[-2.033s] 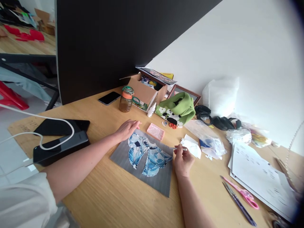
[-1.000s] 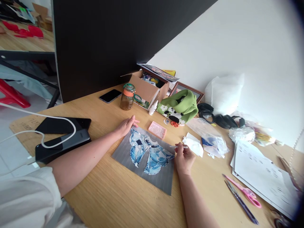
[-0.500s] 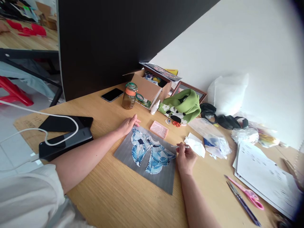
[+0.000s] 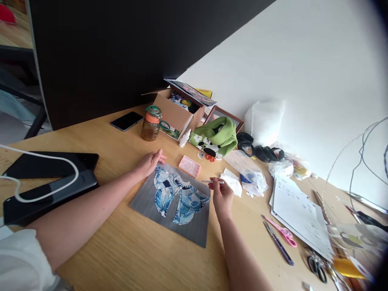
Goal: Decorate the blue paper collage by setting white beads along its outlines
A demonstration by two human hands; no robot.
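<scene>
On the table lies a grey sheet [image 4: 141,199] with a blue and white butterfly-like picture [image 4: 185,202] edged in small light dots. My left hand [image 4: 151,163] rests at the sheet's far left corner, fingers stretched out and holding nothing. Between the fingers of my right hand [image 4: 222,196] is a thin white pen [image 4: 213,182], held nearly level. Its tip points left, by the sheet's far right corner; contact with the sheet cannot be told. Just beyond the sheet sits a small pink tray [image 4: 189,166] with tiny grains in it.
Behind are a lidded jar [image 4: 150,126], a cardboard box [image 4: 174,111], a white bottle [image 4: 184,138] and a green panda bag [image 4: 216,137]. Phones [image 4: 126,121] and a white cable lie left. Pink scissors [image 4: 283,232], a purple-handled tool [image 4: 279,245] and papers [image 4: 298,210] lie right.
The view has swung to the right, bringing more of the table's right side into sight. Both hands keep about the same places at the sheet, the pen still in the right.
</scene>
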